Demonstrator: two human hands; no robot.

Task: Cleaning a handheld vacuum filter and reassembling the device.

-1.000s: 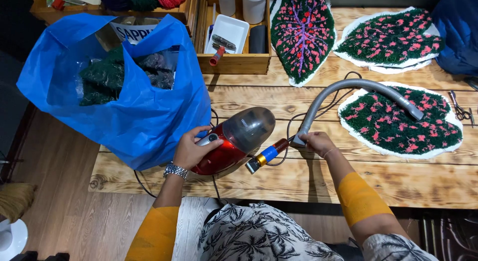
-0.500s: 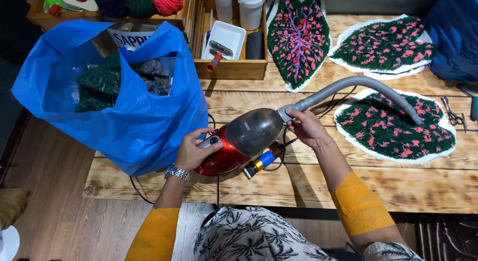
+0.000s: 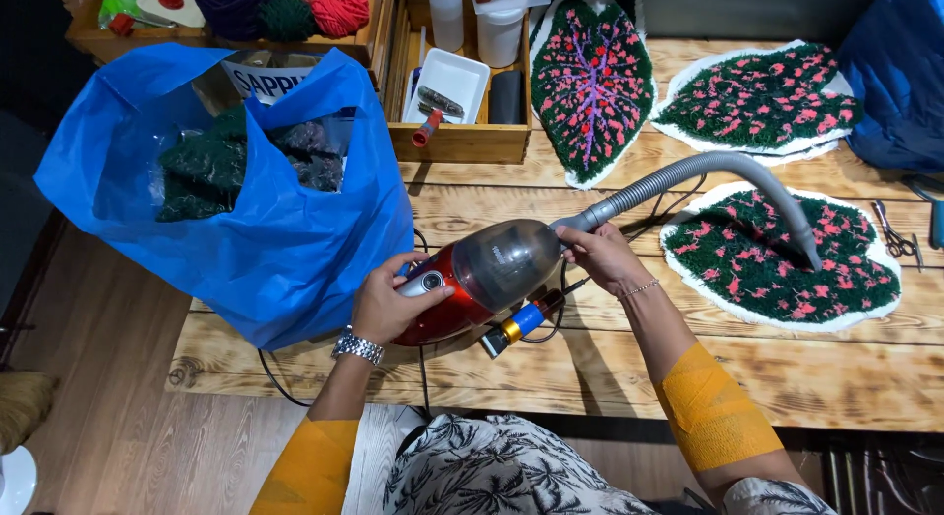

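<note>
Gripping the rear handle of a red handheld vacuum [image 3: 472, 284], the left hand [image 3: 386, 304] is closed around it with the thumb lying on top, while the right hand [image 3: 602, 257] is curled around the joint where the grey hose [image 3: 688, 173] meets the vacuum's smoky front dome. The vacuum rests tilted on the wooden table [image 3: 787, 368], just beside a blue plastic bag [image 3: 265, 240]; the hose arches right and its far end touches a green-and-pink leaf-shaped rug [image 3: 777, 269]
</note>
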